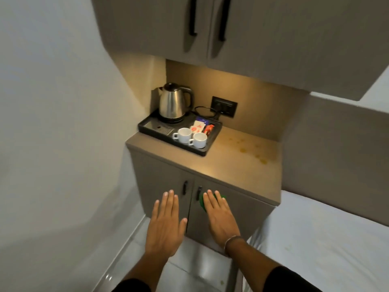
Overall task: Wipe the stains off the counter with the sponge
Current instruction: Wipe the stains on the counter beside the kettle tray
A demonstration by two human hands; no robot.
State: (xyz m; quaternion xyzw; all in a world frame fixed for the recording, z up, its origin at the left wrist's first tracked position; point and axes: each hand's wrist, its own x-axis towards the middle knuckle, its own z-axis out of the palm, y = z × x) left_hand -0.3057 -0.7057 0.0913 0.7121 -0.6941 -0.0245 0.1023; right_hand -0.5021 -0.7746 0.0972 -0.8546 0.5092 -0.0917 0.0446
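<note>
A beige counter tops a small cabinet ahead of me. Several yellowish stains dot its right side. Both my hands are held out flat, palms down, in front of the cabinet doors and below the counter's front edge. My left hand has its fingers apart and holds nothing. My right hand lies over a green sponge, of which only an edge shows beneath the fingers.
A black tray on the counter's left holds a steel kettle, two white cups and sachets. A wall socket sits behind. Upper cabinets overhang. A white bed lies to the right.
</note>
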